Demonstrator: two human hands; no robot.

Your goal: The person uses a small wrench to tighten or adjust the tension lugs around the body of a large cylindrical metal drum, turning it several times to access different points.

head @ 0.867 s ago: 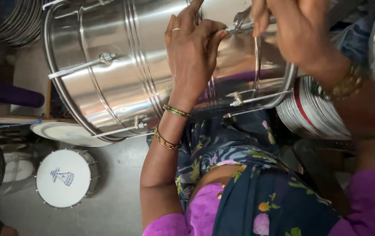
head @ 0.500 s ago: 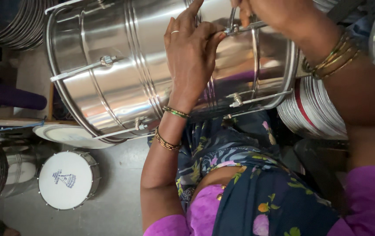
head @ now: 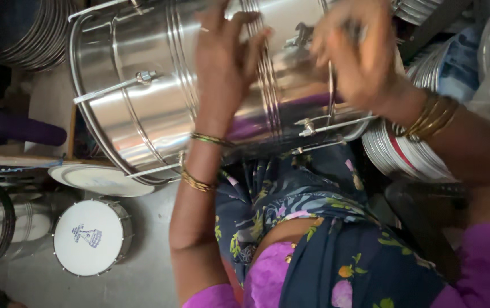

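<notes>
Small white-headed drum (head: 92, 238) on floor at left, big shiny steel drum shell (head: 142, 114) on lap w/ long axis running left-right, left hand (head: 222, 63) fingers spread flat on it, right hand (head: 359, 57) blurred, fingers' state can't tell, steel rings (head: 404, 159) stacked behind at right.

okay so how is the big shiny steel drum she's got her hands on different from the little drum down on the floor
The steel drum is far larger than the small drum. The steel drum lies tilted across the person's lap, its polished side toward the camera; the small drum sits on the floor, white head facing up. The left hand and right hand rest on the steel drum; nothing touches the small drum. Both have round metal shells.
</notes>
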